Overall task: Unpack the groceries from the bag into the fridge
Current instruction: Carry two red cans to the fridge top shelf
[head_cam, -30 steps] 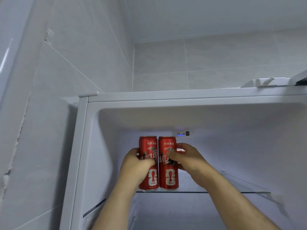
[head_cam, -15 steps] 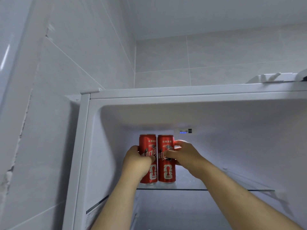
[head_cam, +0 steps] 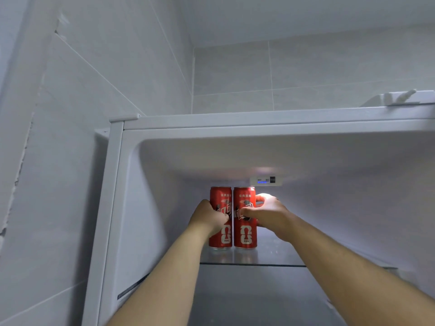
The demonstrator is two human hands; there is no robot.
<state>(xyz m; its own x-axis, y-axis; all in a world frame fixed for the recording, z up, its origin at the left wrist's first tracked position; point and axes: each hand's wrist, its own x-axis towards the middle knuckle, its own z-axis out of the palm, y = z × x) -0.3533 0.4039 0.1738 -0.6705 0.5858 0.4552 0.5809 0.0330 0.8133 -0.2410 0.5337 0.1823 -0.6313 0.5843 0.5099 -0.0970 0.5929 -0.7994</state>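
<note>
Fridge shelf (head_cam: pixel 275 256) holds two cans (head_cam: pixel 244 234), fingers (head_cam: pixel 247 211) curled round each.

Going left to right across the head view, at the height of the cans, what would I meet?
Tiled wall → fridge frame → left hand → left can → right can → right hand.

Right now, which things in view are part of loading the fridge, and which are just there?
Part of the job: left red can, gripped by the left hand; right red can, gripped by the right hand; glass shelf under both; fridge.
Just there: lit control panel at the back; tiled wall; white fitting on top of the fridge.
</note>
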